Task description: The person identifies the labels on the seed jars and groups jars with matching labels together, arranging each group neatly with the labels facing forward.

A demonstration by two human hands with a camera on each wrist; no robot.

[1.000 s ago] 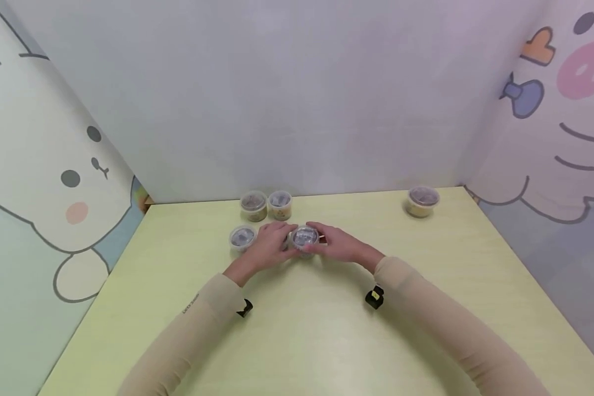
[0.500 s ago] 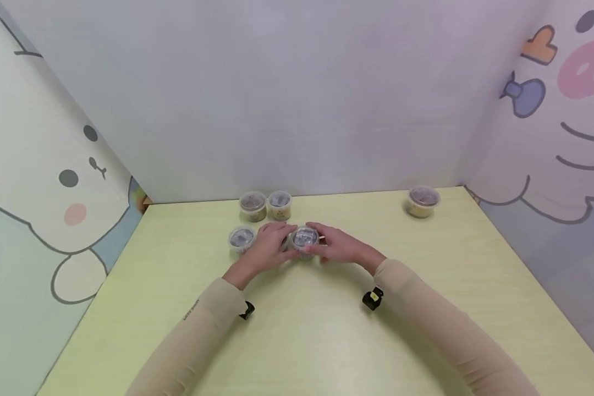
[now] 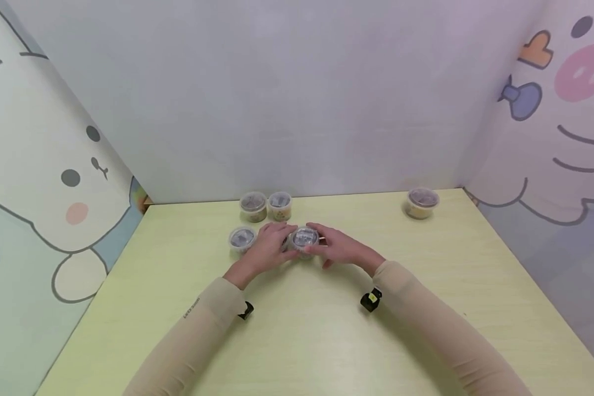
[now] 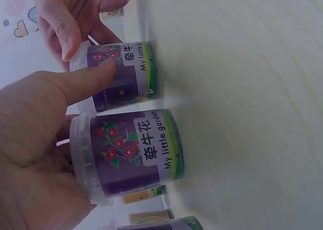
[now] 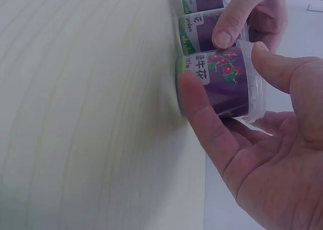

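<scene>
Three lidded plastic cups stand side by side on the table; their purple labels with red flowers read "My little garden". My left hand is around the middle cup, fingers behind it, and its thumb reaches across to the right cup. My right hand holds the right cup from its right side. In the right wrist view, the right thumb is at the clear lid and one finger lies along the cup's lower front. The left cup stands just beside my left hand.
Behind the row, a wide lidded tub and a smaller lidded cup stand close together near the back edge. Another lidded tub is at the back right. A white curtain wall closes off the table's far side.
Both hands stay at the same cups with barely any shift. A lower finger of the right hand has dropped slightly away from the cup. The cups look unmoved.
</scene>
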